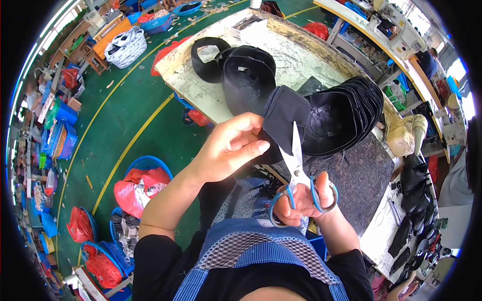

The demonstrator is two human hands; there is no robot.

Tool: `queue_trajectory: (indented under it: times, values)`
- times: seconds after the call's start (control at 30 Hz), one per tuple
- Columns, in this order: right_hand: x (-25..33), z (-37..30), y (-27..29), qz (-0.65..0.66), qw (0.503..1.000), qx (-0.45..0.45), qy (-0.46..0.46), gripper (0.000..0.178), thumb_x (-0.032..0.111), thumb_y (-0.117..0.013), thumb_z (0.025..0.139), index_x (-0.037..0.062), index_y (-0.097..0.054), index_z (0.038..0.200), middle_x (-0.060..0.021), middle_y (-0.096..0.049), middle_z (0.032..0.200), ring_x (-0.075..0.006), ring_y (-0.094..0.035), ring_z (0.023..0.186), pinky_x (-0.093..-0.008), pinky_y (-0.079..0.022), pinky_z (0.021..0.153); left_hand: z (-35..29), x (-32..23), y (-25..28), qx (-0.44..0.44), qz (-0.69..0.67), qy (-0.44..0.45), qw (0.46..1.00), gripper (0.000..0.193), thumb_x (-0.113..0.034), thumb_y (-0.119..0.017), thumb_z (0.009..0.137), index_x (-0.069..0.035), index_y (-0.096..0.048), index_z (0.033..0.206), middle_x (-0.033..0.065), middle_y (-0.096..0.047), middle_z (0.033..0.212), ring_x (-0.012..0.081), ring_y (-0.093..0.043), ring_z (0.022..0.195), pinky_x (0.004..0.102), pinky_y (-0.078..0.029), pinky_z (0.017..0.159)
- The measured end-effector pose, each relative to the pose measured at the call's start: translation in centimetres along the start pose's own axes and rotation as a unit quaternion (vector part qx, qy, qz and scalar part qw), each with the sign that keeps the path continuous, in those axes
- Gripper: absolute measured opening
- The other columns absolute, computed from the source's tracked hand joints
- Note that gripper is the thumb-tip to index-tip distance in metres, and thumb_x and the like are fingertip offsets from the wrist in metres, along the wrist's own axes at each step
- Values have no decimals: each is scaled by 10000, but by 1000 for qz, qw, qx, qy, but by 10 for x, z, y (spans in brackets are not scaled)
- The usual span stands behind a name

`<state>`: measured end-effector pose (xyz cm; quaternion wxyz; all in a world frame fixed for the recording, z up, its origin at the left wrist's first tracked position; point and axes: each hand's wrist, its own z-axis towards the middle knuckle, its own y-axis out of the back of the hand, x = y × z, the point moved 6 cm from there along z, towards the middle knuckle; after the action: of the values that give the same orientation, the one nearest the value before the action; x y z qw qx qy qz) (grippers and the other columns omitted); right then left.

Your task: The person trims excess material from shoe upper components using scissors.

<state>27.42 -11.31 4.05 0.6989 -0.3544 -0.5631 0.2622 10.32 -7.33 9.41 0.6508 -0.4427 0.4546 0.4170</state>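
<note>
My left hand pinches the edge of a black fabric piece between thumb and fingers. In my right hand is a pair of scissors with blue handles, thumb and fingers through the loops. The blades point away from me and stand apart, close to the near edge of the black piece. That piece joins a thick, curved stack of black pieces on the right. Beyond it a coiled black strip stands on the worktable, with a smaller black loop beside it.
A dark stone-like slab lies at the table's right. Black parts are heaped further right. Blue baskets with red plastic bags sit on the green floor to my left, a white basket further off. Sewing machines line a bench at far right.
</note>
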Motion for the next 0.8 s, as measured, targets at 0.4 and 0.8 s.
queue_trajectory:
  times: [0.4,0.8]
  values:
    - [13,-3,-3,-20,998,-53,-20,749,730,-430,829,-6,-566,856,69,-343,553,-31,-313,417,-180,-237,378,1,3,-7,50,71,-20,996,191,3,-640,861,33,-542,1022,42,-562,959,92,-582,860,248,-478,775]
    - [6,-33,18,-124,976,-179,-8,729,706,-444,845,-6,-574,761,44,-365,509,-40,-353,385,-177,-271,366,12,53,-10,-17,-166,95,981,207,-137,-422,981,-7,-491,1126,135,-621,1099,209,-642,981,397,-547,860]
